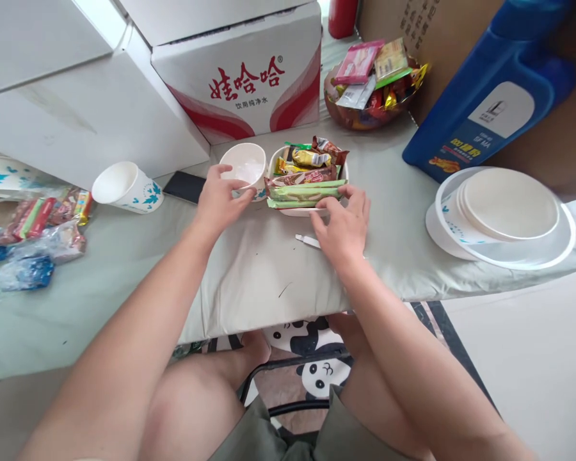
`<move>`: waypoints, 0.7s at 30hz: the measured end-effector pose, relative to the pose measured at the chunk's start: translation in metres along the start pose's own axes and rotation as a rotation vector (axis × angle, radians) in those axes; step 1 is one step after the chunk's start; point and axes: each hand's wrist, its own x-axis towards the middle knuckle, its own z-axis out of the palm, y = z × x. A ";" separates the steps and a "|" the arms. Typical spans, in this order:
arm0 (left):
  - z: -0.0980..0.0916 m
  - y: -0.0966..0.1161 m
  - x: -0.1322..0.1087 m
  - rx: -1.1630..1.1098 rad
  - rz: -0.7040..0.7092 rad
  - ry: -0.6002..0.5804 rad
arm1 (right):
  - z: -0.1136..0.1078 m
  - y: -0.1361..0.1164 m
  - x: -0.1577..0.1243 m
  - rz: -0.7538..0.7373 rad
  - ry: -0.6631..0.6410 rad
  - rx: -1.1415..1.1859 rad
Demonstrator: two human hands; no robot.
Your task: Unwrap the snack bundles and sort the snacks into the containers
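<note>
A white paper bowl (297, 211) on the pale green tablecloth holds several wrapped snack bars (307, 178), green, brown and yellow. My right hand (343, 224) rests at the bowl's near right edge, fingers curled and touching the green bars. My left hand (218, 202) grips the near rim of an upright white paper cup (244, 168) that stands just left of the bowl.
A second paper cup (125, 187) lies tipped at the left beside a black phone (185, 187). Loose wrapped snacks (43, 221) lie at far left. Stacked paper plates (504, 218) sit right. Behind stand a white carton (249, 77), a bowl of candy (369, 96) and a blue jug (499, 89).
</note>
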 end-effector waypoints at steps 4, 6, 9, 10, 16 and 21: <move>0.028 0.030 0.035 -0.015 0.096 -0.058 | -0.021 0.023 -0.010 0.016 0.098 -0.014; 0.045 0.050 0.055 -0.033 0.159 -0.102 | -0.032 0.034 -0.018 -0.008 0.172 -0.067; 0.071 0.079 0.084 -0.071 0.277 -0.182 | -0.043 0.045 -0.026 -0.045 0.261 -0.155; 0.077 0.087 0.093 -0.084 0.311 -0.212 | -0.046 0.047 -0.028 -0.055 0.274 -0.174; 0.077 0.123 0.132 -0.112 0.364 -0.396 | -0.051 0.048 -0.022 -0.077 0.248 -0.186; 0.058 0.180 0.150 0.070 0.401 -0.219 | -0.051 0.042 -0.019 -0.044 0.230 -0.177</move>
